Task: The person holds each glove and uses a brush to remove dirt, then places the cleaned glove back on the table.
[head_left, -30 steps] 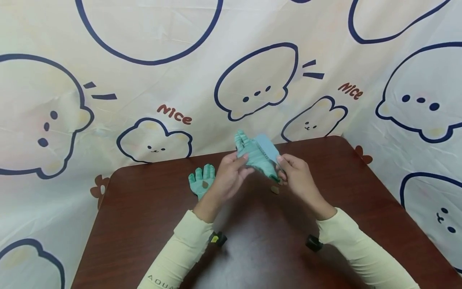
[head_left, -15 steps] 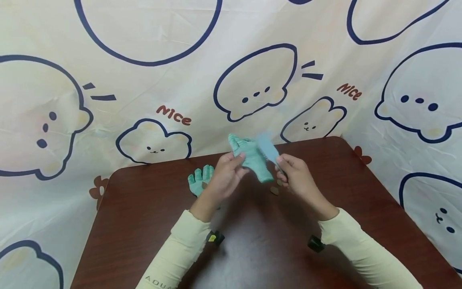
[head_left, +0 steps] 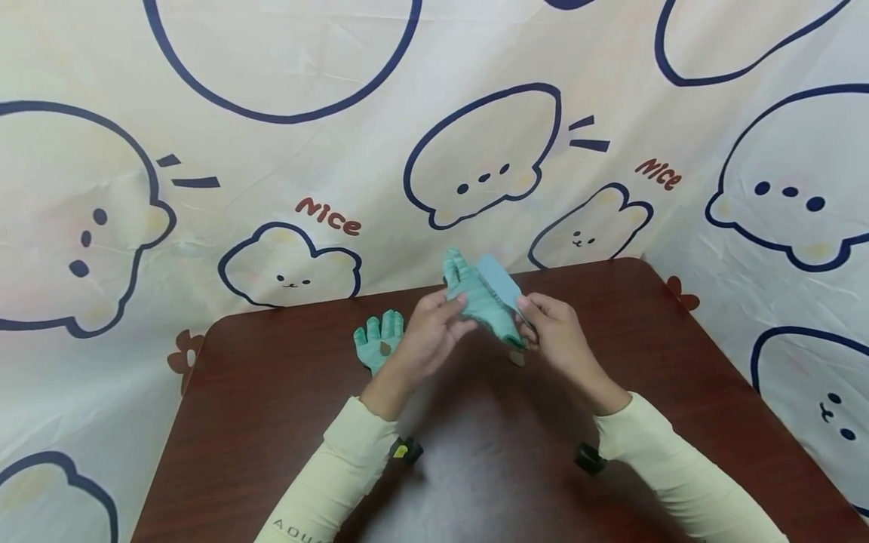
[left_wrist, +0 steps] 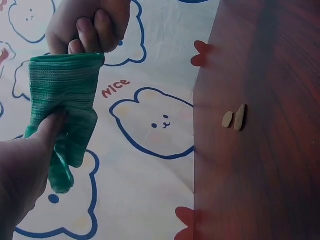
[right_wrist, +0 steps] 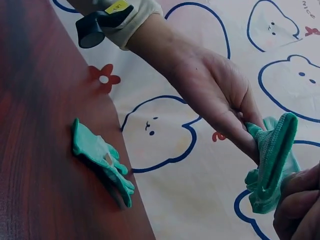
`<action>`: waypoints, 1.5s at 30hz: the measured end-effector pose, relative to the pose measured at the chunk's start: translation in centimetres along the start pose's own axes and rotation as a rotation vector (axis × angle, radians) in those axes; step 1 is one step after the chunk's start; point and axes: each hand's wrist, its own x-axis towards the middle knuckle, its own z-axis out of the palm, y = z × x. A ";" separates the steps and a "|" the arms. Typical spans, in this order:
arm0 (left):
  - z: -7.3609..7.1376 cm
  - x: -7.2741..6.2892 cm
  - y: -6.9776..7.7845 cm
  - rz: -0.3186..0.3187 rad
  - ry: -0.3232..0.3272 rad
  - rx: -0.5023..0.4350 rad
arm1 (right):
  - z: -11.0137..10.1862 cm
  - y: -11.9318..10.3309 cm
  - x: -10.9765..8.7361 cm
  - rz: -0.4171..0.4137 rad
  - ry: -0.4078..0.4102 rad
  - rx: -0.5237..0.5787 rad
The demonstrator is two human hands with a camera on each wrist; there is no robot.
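Above the far side of the table, my left hand [head_left: 441, 324] pinches a mint-green knitted glove [head_left: 478, 302] between thumb and fingers. The glove's fingers point up and away, and its cuff hangs toward my right hand [head_left: 557, 324]. That hand grips the handle of a light-blue brush [head_left: 498, 279], whose bristle side lies along the glove's right edge. In the left wrist view the glove [left_wrist: 65, 90] hangs cuff up, with my right hand's curled fingers [left_wrist: 95, 32] right at the cuff; the brush is hidden there. The right wrist view shows the glove's folded cuff [right_wrist: 275, 160].
A second green glove [head_left: 370, 353] lies on the brown table [head_left: 285, 422] left of my left forearm, a small tan piece [head_left: 385, 349] on its palm. Small tan pieces [left_wrist: 240, 117] also lie on the tabletop below the held glove. A printed cloth [head_left: 380, 256] hangs behind the table.
The held glove swung left and turned, its cuff closing up to the view, then came back with the cuff opening showing. The brush moved slightly off the glove's edge and back against it.
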 end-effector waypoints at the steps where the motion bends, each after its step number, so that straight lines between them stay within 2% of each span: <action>1: 0.0 0.0 0.0 -0.005 -0.003 -0.002 | -0.1 0.2 0.0 0.007 0.006 0.001; 7: -0.1 -0.3 0.8 0.018 0.054 -0.023 | -1.8 1.0 0.4 0.045 0.099 0.108; 9: -0.4 -0.3 1.2 0.033 0.072 -0.034 | -2.2 1.0 0.4 0.051 0.105 0.151; 12: -0.8 -0.3 1.5 0.038 0.090 -0.046 | -2.2 0.8 0.1 0.041 0.066 0.165; 15: -1.0 -0.2 1.3 0.023 0.084 -0.033 | -1.2 0.2 -0.3 0.011 0.011 0.144; 18: -0.6 0.0 0.9 0.004 0.047 0.021 | 0.1 -0.5 -0.5 -0.015 -0.043 0.112; 22: 0.1 0.1 0.5 0.008 -0.008 0.087 | 1.4 -1.0 -0.6 -0.012 -0.097 0.128; 24: 0.3 0.0 0.4 0.010 -0.005 0.089 | 1.6 -1.0 -0.5 -0.010 -0.085 0.120; 29: 0.2 0.1 0.3 0.019 0.025 0.051 | 1.1 -0.5 -0.2 -0.032 0.010 -0.009; 31: 0.1 0.2 0.2 0.019 0.021 0.038 | 0.8 -0.3 0.0 -0.031 0.029 -0.026; 36: 0.0 0.3 0.0 0.005 0.026 0.025 | 0.2 0.3 0.0 -0.007 0.057 -0.011; 41: -0.2 0.2 0.6 0.029 0.068 0.009 | -1.2 0.7 0.3 0.002 0.139 -0.037; 43: -0.4 0.2 1.0 0.037 0.078 0.008 | -1.5 0.6 0.3 0.001 0.142 -0.044; 45: -0.6 0.2 1.1 0.033 0.075 0.017 | -1.2 0.3 0.1 0.003 0.103 0.001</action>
